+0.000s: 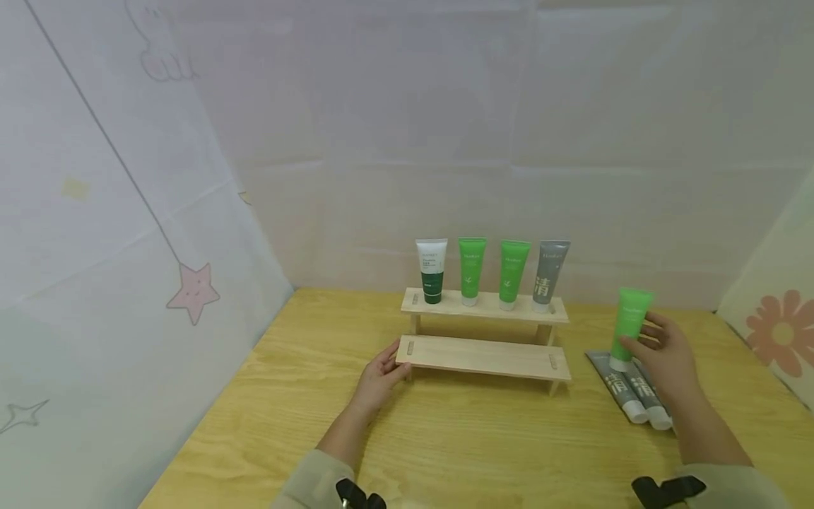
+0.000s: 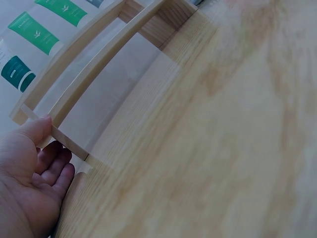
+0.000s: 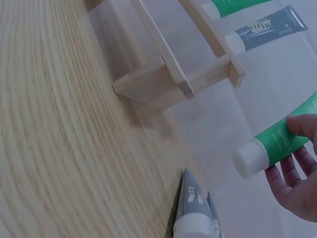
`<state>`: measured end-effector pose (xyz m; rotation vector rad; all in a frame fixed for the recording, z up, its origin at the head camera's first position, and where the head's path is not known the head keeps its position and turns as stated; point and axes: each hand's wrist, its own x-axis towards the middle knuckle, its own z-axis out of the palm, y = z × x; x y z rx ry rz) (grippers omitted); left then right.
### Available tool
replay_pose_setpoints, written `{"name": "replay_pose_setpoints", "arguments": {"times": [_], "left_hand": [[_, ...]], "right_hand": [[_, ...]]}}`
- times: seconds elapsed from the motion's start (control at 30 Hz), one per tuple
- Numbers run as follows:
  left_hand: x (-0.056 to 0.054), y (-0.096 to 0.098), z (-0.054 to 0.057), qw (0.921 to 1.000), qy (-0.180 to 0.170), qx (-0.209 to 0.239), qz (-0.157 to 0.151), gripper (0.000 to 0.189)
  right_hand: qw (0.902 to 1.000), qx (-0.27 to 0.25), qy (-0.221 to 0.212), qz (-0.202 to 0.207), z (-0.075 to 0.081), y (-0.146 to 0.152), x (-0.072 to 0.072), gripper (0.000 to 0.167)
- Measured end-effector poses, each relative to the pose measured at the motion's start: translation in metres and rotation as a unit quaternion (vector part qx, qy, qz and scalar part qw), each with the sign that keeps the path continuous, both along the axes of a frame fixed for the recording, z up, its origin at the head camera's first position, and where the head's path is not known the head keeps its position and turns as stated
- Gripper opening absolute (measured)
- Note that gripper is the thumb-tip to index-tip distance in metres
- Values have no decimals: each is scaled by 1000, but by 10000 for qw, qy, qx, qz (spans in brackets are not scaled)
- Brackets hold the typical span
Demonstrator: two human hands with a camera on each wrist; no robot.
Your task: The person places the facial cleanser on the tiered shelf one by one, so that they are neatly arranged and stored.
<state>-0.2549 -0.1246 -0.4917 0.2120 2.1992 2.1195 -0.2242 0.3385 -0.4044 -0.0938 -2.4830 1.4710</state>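
Note:
My right hand (image 1: 670,357) pinches a green squeeze tube (image 1: 632,316) between thumb and fingers. Its white cap points down, and in the right wrist view the tube is held off the table. Just below lie grey tubes (image 1: 615,387) with white caps, side by side on the tabletop. A two-tier wooden display stand (image 1: 483,355) is in the middle. At the left end of its lower tier, my left hand (image 1: 375,382) grips the board's corner, thumb against the edge (image 2: 37,130) and fingers curled beside the leg.
Along the upper tier stand a white-and-dark-green tube (image 1: 432,265), a green tube (image 1: 472,268), a second green tube (image 1: 513,272) and a grey tube (image 1: 550,272), all caps down. Behind the wooden table (image 1: 470,438) hangs a pale cloth (image 1: 407,141).

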Motion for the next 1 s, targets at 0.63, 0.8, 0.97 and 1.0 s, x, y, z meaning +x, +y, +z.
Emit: {"name": "replay_pose_setpoints", "arguments": {"times": [0.63, 0.8, 0.97, 1.0], "left_hand": [[-4, 0, 3, 10000, 16, -48, -53, 66], [-4, 0, 2, 10000, -41, 11, -50, 65], [-2, 0, 3, 10000, -72, 1, 3, 66], [-1, 0, 2, 10000, -42, -19, -5, 66]], "right_hand": [[9993, -286, -142, 205, 18, -56, -14, 77], [9992, -234, -79, 310, 15, -70, -19, 75], [9988, -304, -124, 354, 11, -86, -22, 72], [9989, -267, -106, 362, 10, -89, -23, 71]]}}
